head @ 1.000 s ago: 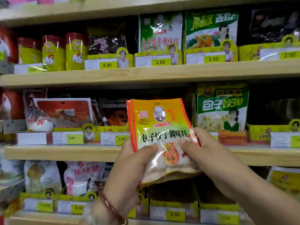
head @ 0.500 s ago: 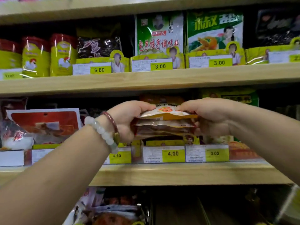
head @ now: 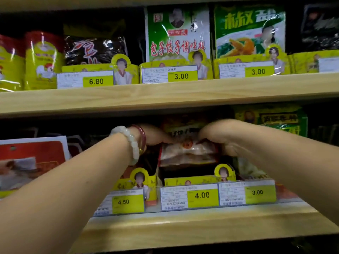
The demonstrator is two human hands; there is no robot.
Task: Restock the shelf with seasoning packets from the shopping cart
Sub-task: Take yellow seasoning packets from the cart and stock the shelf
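Both hands reach into the middle shelf (head: 165, 228), and the 4.00 price tag (head: 189, 197) serves as the landmark; the seasoning packets (head: 187, 153) hang directly above and just behind that tag, a small stack lying flat with its long axis running left to right, parallel to the shelf edge. The left hand (head: 154, 134) — the one wearing a pale bead bracelet (head: 128, 143) and a red bangle (head: 142, 133) — pinches the stack's left end, above and left of the tag; the right hand (head: 220, 138) curls its grip over the right end, above and right of the tag; each grip is pressed onto the packets, though the fingertips themselves are hidden behind the stack. Neither hand is clearly nearer; the packets sit between them, not yet resting in the slot. Behind the stack, deeper in the shelf, an upright orange packet of what looks like the same kind (head: 183, 127) appears to mark the target row. The coming move likely turns on this — the stack needs to tip upright and slide down behind the tag's yellow holder, so the bottom edge must clear that holder's lip.
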